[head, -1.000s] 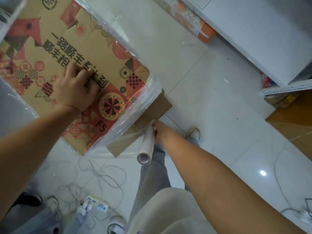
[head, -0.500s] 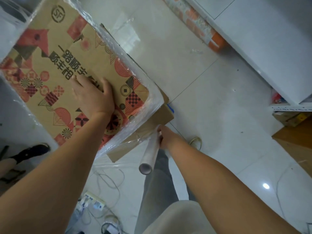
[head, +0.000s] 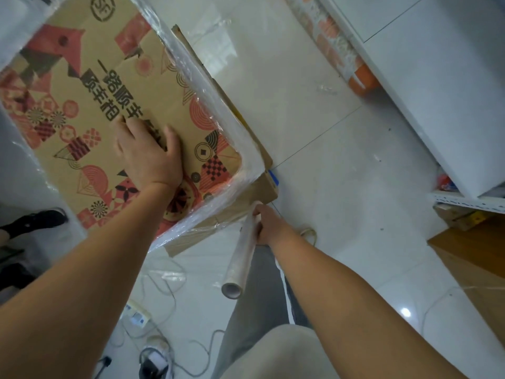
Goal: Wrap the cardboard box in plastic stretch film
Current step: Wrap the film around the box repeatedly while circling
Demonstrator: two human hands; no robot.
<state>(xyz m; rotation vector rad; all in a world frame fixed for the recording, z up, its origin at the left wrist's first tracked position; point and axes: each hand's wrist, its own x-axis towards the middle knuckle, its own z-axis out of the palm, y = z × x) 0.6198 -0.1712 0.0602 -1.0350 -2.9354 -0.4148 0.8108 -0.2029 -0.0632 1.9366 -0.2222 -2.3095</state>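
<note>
Cardboard box (head: 114, 86), printed in red and black, is seen from the head view with clear film bunched along its right edge and near corner. Since a second ago, the left hand (head: 149, 157) has been shifted toward that corner; it is laid flat on the top, fingers straight. The stretch film roll (head: 241, 255) is gripped at its upper end by the right hand (head: 269, 224), just beside the box's lower edge. White floor tiles (head: 341, 187) are strewn with cables (head: 164, 285); a white shelf unit (head: 451, 91) is seen at right.
</note>
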